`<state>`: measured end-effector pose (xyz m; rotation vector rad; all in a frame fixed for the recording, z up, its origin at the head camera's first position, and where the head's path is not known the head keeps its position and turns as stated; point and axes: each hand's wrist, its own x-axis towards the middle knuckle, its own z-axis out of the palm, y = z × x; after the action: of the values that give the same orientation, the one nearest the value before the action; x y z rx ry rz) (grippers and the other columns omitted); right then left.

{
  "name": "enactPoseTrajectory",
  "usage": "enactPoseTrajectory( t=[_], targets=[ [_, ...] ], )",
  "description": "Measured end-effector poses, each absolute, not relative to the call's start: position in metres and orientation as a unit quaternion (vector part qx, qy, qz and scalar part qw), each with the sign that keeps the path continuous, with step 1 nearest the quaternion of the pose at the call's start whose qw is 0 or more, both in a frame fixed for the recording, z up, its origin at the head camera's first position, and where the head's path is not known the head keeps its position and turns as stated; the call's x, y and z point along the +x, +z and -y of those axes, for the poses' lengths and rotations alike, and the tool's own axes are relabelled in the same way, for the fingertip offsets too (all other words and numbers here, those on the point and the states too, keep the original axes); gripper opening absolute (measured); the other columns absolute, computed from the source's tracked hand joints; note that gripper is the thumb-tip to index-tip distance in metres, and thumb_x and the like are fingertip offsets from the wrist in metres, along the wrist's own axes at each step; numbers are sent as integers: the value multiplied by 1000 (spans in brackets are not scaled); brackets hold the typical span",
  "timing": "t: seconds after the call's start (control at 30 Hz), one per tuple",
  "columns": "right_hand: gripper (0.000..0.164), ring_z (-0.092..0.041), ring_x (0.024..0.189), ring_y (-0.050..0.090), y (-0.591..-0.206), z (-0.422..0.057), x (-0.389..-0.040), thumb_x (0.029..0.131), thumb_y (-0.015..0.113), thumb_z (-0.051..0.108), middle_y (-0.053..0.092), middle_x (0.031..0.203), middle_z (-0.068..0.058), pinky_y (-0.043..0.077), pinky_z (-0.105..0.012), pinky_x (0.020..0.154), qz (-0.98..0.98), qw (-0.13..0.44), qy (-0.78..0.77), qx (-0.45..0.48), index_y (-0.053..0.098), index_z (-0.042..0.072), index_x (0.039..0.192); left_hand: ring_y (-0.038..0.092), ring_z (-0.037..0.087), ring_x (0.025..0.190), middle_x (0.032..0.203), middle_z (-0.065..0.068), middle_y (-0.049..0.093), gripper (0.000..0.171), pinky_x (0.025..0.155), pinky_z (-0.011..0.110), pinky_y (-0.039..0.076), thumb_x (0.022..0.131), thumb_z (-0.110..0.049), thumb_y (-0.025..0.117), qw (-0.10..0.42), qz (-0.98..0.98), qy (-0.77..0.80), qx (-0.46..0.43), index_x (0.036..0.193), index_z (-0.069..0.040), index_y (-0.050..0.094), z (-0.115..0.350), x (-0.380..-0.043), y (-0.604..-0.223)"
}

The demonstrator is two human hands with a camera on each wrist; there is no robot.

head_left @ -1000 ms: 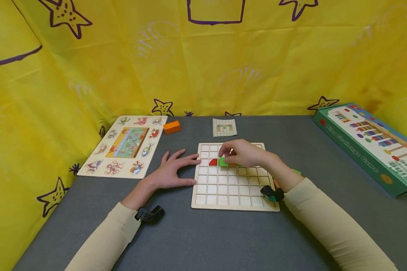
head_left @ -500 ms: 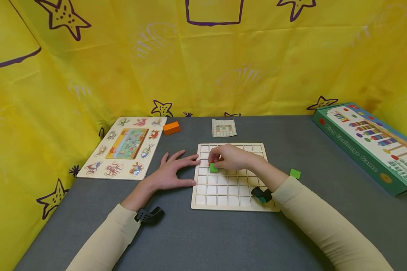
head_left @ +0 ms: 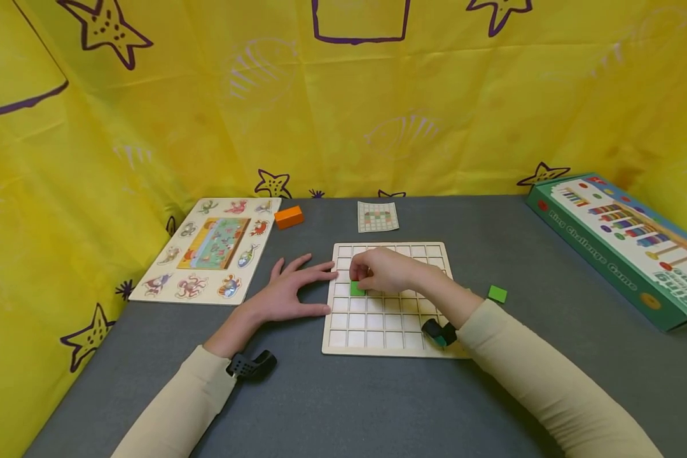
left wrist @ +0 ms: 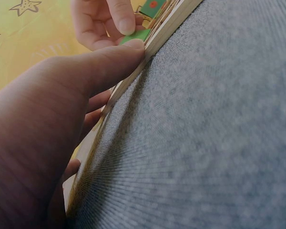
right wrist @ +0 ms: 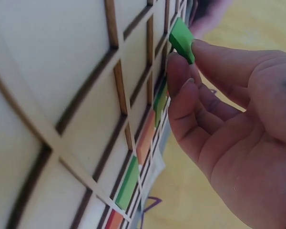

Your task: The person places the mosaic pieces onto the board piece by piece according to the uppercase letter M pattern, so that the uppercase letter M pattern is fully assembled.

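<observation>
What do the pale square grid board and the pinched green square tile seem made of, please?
The pale square grid board looks like matt plywood: pale ribs, browned cut sides. The green square tile looks like smooth painted wood, evenly coloured, though possibly plastic.

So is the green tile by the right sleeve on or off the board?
Off: the tile lies on the table, apart from the board.

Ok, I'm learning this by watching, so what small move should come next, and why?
Probably lower the green tile flat into the grid board and let go: the right hand pinches it over the board, tilted rather than seated in the right wrist view, while the left hand touches the board's left edge.
</observation>
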<state>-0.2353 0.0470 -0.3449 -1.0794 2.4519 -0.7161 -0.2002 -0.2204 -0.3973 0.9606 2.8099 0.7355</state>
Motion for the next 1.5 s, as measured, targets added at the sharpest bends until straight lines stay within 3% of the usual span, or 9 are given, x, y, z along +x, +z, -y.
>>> enactPoseTrajectory(
  t=[0.3, 0.87, 1.27, 1.5],
  targets=[
    [8, -18, 86, 62, -335, -64, -233, 97, 68, 9, 64, 90, 1, 51, -34, 82, -866, 172, -283, -376, 69, 6, 104, 14, 38, 151, 160, -7, 37, 66, 109, 72, -7, 88, -51, 75, 46, -917, 241, 314, 147, -26, 56, 220, -200, -397],
    [22, -21, 96, 65, -323, -118, -224, 97, 71, 14, 66, 106, -3, 55, -33, 75, -873, 166, -319, -330, 68, 4, 116, 15, 39, 150, 160, -4, 38, 66, 109, 72, -7, 88, -48, 76, 39, -916, 240, 318, 146, -24, 57, 219, -201, -397],
    [26, -20, 96, 66, -328, -158, -217, 97, 72, 19, 66, 109, -5, 54, -36, 81, -880, 150, -315, -323, 67, 3, 117, 14, 39, 150, 160, -4, 37, 66, 109, 71, -7, 88, -49, 76, 44, -918, 240, 312, 146, -25, 57, 219, -200, -396],
    [26, -19, 94, 63, -332, -178, -214, 96, 73, 20, 64, 103, -1, 54, -34, 78, -884, 151, -310, -316, 66, 4, 116, 14, 38, 151, 160, -6, 37, 66, 109, 71, -8, 88, -51, 75, 45, -919, 238, 310, 146, -26, 57, 219, -200, -396]
  ],
)
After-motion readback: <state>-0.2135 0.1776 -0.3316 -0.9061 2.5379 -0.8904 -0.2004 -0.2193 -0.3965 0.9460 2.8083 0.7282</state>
